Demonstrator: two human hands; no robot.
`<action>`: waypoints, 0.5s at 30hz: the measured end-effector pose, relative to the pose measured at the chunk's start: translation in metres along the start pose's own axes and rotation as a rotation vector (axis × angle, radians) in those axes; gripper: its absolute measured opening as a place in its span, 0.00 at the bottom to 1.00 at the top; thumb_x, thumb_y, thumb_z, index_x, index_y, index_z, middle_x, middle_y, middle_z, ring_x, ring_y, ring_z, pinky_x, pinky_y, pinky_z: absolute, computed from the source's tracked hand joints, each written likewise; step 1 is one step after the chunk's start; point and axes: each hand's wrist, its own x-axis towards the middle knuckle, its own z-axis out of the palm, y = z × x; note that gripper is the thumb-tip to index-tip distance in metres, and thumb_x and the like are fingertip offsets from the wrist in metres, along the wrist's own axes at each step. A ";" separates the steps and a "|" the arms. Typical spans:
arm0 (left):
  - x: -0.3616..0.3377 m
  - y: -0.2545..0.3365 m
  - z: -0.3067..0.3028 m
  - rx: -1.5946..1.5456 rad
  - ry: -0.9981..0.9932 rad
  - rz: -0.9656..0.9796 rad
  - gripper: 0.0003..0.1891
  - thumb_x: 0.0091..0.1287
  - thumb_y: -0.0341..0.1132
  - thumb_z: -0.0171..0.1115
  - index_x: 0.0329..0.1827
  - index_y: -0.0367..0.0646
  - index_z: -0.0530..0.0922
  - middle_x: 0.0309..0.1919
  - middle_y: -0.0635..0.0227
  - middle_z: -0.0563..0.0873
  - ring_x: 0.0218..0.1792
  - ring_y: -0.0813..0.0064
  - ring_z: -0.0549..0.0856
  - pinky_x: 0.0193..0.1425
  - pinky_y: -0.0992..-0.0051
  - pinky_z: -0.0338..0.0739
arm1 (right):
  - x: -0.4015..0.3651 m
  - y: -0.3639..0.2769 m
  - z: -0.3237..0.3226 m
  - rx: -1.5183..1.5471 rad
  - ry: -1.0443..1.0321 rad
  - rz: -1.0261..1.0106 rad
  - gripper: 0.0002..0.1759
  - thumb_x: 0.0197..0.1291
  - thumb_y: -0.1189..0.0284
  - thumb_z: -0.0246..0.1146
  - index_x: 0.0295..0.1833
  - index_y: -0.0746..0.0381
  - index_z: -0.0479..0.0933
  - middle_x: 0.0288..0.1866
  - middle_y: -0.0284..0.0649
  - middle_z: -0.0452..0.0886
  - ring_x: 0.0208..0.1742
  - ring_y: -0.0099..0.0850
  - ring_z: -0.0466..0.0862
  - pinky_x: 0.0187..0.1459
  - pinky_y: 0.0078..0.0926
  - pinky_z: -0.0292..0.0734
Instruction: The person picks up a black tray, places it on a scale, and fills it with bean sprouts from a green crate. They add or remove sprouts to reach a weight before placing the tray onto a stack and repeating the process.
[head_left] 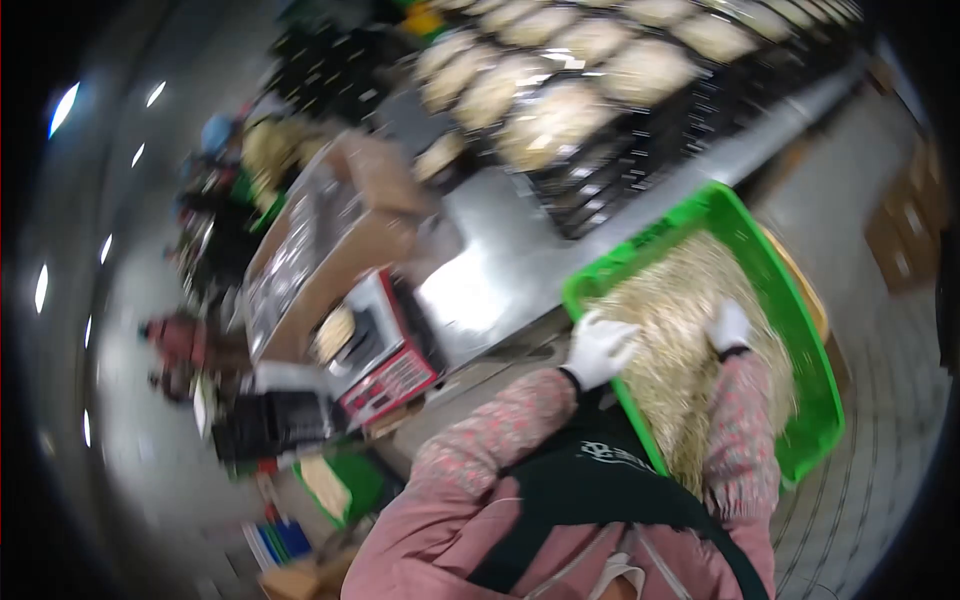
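Note:
A green crate (820, 420) in front of me holds a heap of pale, thin stalks (670, 290). My left hand (597, 350), in a white glove, is at the crate's near left rim, its fingers apart and reaching over the edge of the heap. Deeper inside the crate, my right hand (730, 326), also gloved in white, lies against the stalks with its fingertips smeared and partly hidden among them.
Black trays (600, 190) of pale wrapped packs are stacked on the metal table (480, 250) ahead. To the left are a cardboard box (375, 245) with clear plastic and a red-and-white scale-like device (385, 350). Brown cartons (905, 235) stand at right.

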 end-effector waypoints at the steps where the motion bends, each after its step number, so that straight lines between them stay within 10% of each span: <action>1: -0.004 -0.006 0.009 -0.013 0.035 -0.057 0.16 0.63 0.42 0.67 0.53 0.52 0.84 0.46 0.68 0.89 0.51 0.68 0.85 0.71 0.56 0.64 | 0.000 0.004 0.004 -0.044 0.013 -0.058 0.13 0.48 0.69 0.67 0.40 0.61 0.80 0.41 0.50 0.84 0.45 0.51 0.84 0.45 0.49 0.79; 9: -0.012 -0.019 0.032 0.037 0.114 -0.050 0.14 0.60 0.44 0.64 0.43 0.47 0.84 0.35 0.68 0.85 0.45 0.64 0.83 0.73 0.52 0.60 | -0.002 0.053 0.035 -0.032 0.105 -0.258 0.36 0.55 0.67 0.70 0.69 0.65 0.70 0.60 0.59 0.78 0.59 0.55 0.78 0.61 0.46 0.73; 15: -0.022 -0.022 -0.021 -0.356 0.058 -0.049 0.20 0.65 0.37 0.63 0.60 0.44 0.78 0.61 0.59 0.79 0.70 0.55 0.69 0.75 0.54 0.61 | 0.013 0.050 -0.004 0.244 0.122 -0.008 0.29 0.61 0.68 0.70 0.66 0.66 0.74 0.59 0.51 0.81 0.58 0.42 0.81 0.61 0.34 0.74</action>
